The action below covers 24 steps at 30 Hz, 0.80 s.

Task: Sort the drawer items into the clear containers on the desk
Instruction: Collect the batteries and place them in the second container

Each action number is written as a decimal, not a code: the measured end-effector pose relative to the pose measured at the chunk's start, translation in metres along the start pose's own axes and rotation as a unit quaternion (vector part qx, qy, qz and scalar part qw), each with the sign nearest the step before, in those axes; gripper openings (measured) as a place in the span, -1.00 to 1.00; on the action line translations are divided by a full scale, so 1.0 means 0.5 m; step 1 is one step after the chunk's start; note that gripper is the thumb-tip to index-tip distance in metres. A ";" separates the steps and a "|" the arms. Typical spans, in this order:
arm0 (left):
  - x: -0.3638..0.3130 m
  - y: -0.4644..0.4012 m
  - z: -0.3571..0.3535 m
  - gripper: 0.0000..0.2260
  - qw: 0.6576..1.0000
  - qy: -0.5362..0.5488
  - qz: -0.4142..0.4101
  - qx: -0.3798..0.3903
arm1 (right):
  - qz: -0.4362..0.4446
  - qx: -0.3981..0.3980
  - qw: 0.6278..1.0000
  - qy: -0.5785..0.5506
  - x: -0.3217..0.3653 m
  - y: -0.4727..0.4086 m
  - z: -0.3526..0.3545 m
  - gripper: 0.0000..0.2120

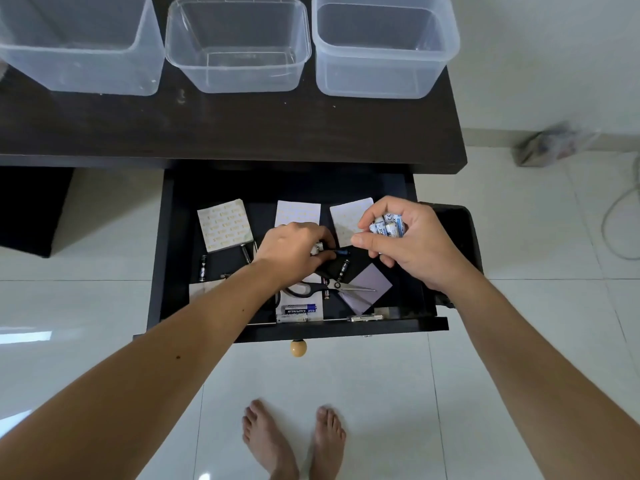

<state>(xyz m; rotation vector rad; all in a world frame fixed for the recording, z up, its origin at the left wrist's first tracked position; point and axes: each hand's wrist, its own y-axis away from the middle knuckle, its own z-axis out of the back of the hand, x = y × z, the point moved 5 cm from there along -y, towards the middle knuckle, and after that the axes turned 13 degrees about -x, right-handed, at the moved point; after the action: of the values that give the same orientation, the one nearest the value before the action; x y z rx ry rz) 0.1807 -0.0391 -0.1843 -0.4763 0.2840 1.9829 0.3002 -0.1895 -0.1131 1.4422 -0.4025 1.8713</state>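
Observation:
The dark drawer (166, 258) stands pulled out below the desk. My right hand (408, 244) hovers over its right side, shut on a bunch of white-and-blue batteries (388, 227). My left hand (294, 251) reaches into the drawer's middle, its fingers closed on a small white battery (317, 249). Black-handled scissors (332, 287) lie under the left wrist. Loose dark batteries (202, 268) and a blue one (299, 310) rest on the drawer floor. Three clear containers stand on the desk: left (79, 74), middle (239, 74), right (381, 81); all hold nothing.
Several square paper pads lie in the drawer: patterned ones (225, 225) at the back, a lilac one (369, 287) at front right. The dark desk top (242, 129) overhangs the drawer's rear. A round knob (298, 348) sticks out front. My bare feet stand on white tiles.

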 end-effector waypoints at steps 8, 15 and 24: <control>0.019 0.017 0.009 -0.90 0.989 0.144 0.022 0.024 | 0.001 -0.003 1.000 -0.004 -0.003 -0.003 0.002 -0.85; 0.046 0.041 0.063 -0.68 0.975 0.214 0.054 -0.002 | 0.026 0.090 0.982 0.163 -0.013 -0.013 -0.038 -0.86; 0.098 0.106 0.123 -0.88 0.952 0.277 0.131 0.014 | 0.088 0.255 0.883 0.385 -0.064 -0.063 -0.101 -0.78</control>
<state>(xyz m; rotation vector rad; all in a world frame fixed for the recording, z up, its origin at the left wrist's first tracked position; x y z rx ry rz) 0.1012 0.0017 -0.1518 -1.0222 0.7569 2.0606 0.2904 -0.1469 -0.1647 0.8333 0.3905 2.6351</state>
